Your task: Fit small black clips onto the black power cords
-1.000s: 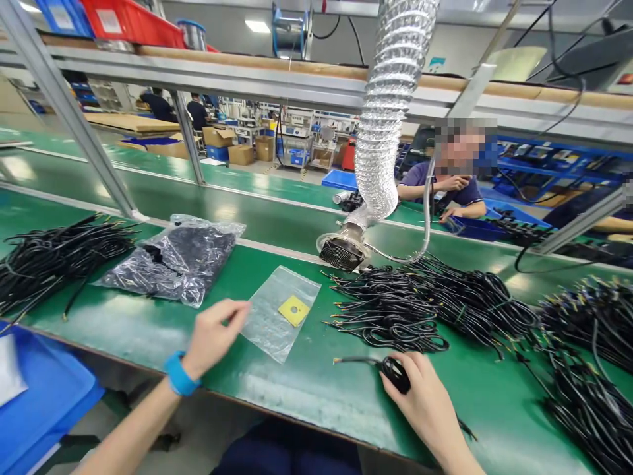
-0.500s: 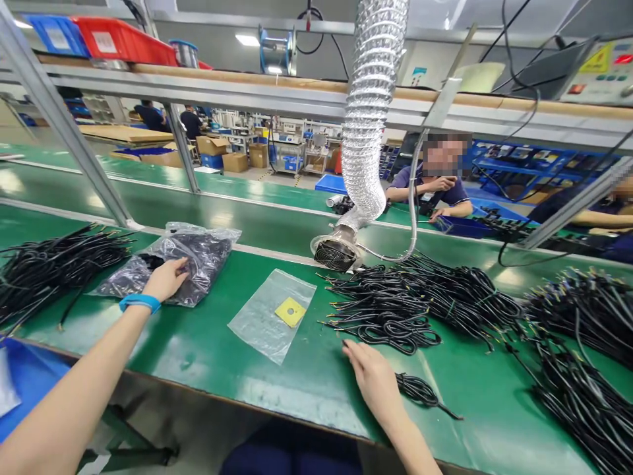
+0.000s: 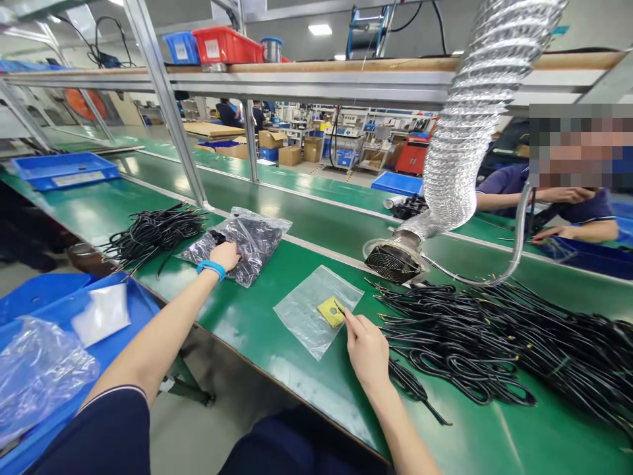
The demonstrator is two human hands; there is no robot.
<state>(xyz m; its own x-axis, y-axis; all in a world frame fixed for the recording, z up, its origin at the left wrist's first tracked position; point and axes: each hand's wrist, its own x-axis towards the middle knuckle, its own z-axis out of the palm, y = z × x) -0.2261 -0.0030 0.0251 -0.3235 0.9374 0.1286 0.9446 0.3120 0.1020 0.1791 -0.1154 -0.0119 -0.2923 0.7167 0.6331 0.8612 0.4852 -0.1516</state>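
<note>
My left hand (image 3: 226,256), with a blue band at the wrist, lies on a clear plastic bag (image 3: 260,241) full of small black parts. Its fingers are curled into the plastic; their tips are partly hidden. My right hand (image 3: 366,346) is closed in a pinch on a thin dark piece (image 3: 339,306), too small to name, held over a yellow square with a round hole (image 3: 330,313). That square is on or in a flat clear bag (image 3: 302,310) on the green bench. Partly behind my right hand lies a small bundle of black cable (image 3: 410,382).
Piles of black cables (image 3: 459,336) cover the right side; another cable pile (image 3: 153,231) lies left. A fan on a silver duct (image 3: 395,257) hangs low over the bench. Blue trays (image 3: 64,171) stand at left. Across the bench a person (image 3: 583,204) works with their hands.
The view has swung left, so the bench things appear farther right. My right hand has moved from beside the flat bag to over the yellow square. My left hand stays at the bag of parts.
</note>
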